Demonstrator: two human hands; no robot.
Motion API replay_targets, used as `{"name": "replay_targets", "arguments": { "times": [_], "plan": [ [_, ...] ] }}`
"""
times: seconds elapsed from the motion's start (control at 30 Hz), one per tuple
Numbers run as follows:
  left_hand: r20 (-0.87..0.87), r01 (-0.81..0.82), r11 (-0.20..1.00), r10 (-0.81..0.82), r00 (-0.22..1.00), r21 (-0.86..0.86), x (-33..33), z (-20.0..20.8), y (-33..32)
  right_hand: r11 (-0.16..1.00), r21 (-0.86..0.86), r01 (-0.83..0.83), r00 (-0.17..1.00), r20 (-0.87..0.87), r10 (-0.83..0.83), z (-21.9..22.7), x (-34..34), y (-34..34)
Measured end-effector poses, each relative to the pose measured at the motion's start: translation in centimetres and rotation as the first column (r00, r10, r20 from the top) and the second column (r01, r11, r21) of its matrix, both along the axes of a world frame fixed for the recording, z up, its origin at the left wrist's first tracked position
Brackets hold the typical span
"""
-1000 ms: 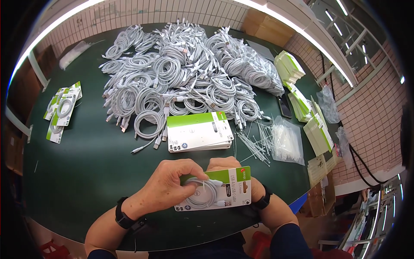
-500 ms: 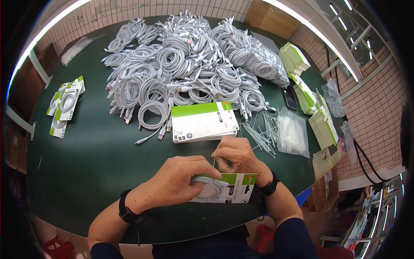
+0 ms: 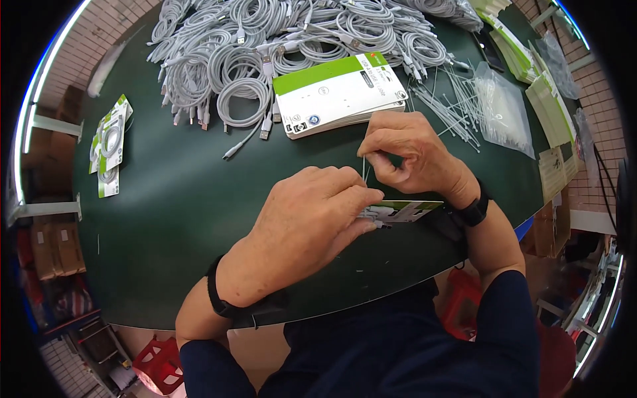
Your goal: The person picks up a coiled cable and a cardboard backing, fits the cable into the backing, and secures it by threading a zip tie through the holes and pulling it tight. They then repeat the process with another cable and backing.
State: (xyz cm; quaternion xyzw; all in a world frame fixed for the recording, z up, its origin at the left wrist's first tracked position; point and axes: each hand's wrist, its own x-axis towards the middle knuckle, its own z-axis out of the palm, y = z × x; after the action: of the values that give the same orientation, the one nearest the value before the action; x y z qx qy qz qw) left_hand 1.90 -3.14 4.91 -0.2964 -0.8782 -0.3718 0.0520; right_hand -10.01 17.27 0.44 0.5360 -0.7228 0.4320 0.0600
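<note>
My left hand (image 3: pixel 312 215) is closed on a green-and-white packaging card (image 3: pixel 418 209), which is tilted so that I see it at a steep slant. A white cable (image 3: pixel 375 213) lies against the card under my fingers, mostly hidden. Just above the card, my right hand (image 3: pixel 418 154) pinches the upper end of a thin white cable tie (image 3: pixel 364 171). The tie runs down toward the card beside my left fingertips; its lower end is hidden. Beyond my hands lies a stack of the same kind of cards (image 3: pixel 338 99).
A large heap of coiled grey-white cables (image 3: pixel 242 99) covers the far table. Loose cable ties (image 3: pixel 446 109) and a clear bag of ties (image 3: pixel 502 113) lie at the right, near more card stacks (image 3: pixel 552 109). Carded cables (image 3: pixel 111 146) sit at the left.
The card in my left hand has tipped from facing me to nearly edge-on. Both hands now appear farther right, and the whole view has shifted, with the heap higher in the picture.
</note>
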Motion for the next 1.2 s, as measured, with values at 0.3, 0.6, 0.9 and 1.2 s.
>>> {"name": "replay_targets", "arguments": {
  "times": [0.3, 0.6, 0.9, 1.2],
  "plan": [
    [-0.015, 0.014, 0.999, -0.013, 1.0, 0.031, -0.3, -0.2, 0.5, 0.992, 0.123, -0.008, 0.996, -0.082, 0.018, -0.6, -0.7, 0.8],
    [-0.096, -0.115, 0.987, 0.126, 0.987, 0.112, -1.0, -0.3, -1.0, 0.981, 0.051, 0.188, 0.891, 0.411, -0.192, 2.0, -1.3, 3.1],
    [-0.187, -0.225, 0.971, 0.236, 0.954, 0.081, -1.6, -1.4, -1.5, 0.998, 0.041, 0.038, 0.983, -0.181, -0.03, 2.8, 0.3, 1.1],
    [-0.185, -0.257, 0.965, 0.261, 0.947, 0.046, -0.9, -1.5, -0.8, 0.998, 0.064, -0.016, 0.988, -0.153, 0.026, 1.8, 0.2, 1.1]
  ]
}}
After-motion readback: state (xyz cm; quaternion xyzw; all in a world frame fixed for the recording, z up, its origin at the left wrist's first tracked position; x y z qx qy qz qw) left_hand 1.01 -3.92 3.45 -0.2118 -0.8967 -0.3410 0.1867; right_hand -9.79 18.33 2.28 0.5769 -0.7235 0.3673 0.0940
